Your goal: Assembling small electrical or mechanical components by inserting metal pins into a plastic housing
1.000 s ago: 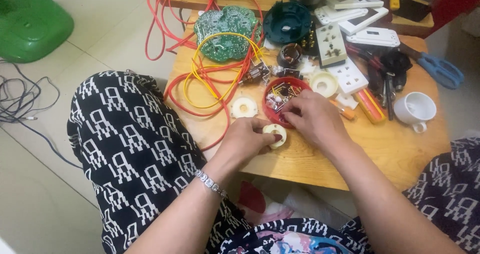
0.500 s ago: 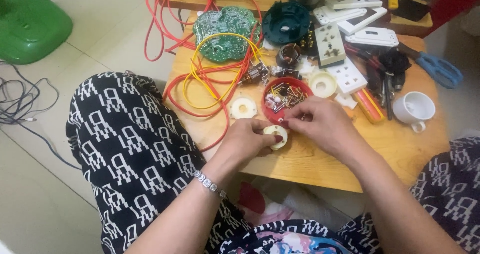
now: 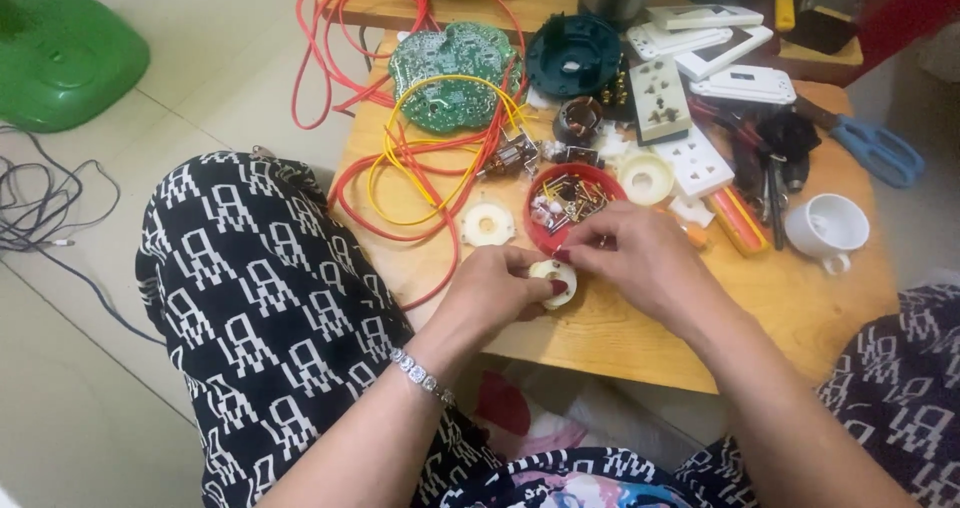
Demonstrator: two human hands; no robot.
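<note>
Your left hand (image 3: pixel 497 290) pinched the small round cream disc (image 3: pixel 553 280) flat over the worktop (image 3: pixel 640 328), right hand (image 3: pixel 640 263) fingers pressed together just above-right, touching it.

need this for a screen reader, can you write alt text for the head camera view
Two bare hands meet over a small round cream plastic part at the near edge of a low wooden table; the left hand holds it, the right hand works at its top. Behind sit a red dish of screws, red and yellow wires and a green circuit board.
</note>
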